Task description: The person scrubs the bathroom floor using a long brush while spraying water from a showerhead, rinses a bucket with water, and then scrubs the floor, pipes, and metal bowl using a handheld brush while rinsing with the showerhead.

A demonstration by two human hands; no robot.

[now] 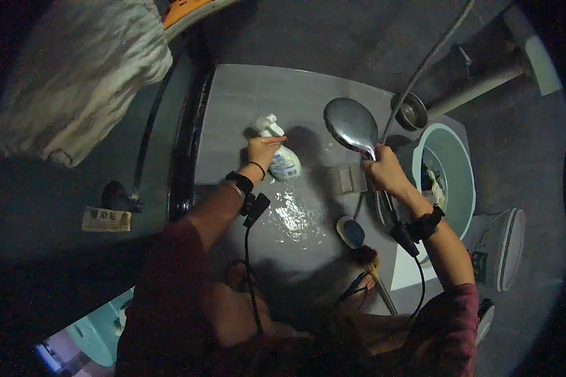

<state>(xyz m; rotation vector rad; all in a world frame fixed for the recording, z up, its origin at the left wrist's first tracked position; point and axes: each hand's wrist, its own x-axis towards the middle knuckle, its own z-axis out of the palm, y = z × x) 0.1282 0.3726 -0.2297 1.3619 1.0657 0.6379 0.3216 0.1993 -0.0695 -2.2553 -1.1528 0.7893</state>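
"Gripping what, and where?"

"The left hand [262,152] closes around the neck of a white spray bottle [285,166], low over the wet floor [239,94], about mid-floor. Whether its base touches, I can't tell."

"And the right hand [385,169]?"

"Wrapped around the handle of a metal shower head [349,122], its broad disc out ahead of the fist. No stream of water shows."

"So which step is this?"

"I'd judge it a handling step with bottle and shower head, around a wet patch. A next move would call for a firm hold on slick plastic and slack in the hose [448,34]."

"Where's the room?"

"Ahead of the bottle and to its left, bare floor runs up to the dark frame [194,125]. The right is tighter: the green basin [465,188] stands just beside the right forearm, a metal bowl [411,112] sits near the hose, and a bucket [484,245] is farther out."

"Underfoot?"

"An oval brush [351,232] and a handled brush [366,255] lie near the person's foot [365,286]. Cords hang from both wrists, easy to snag."
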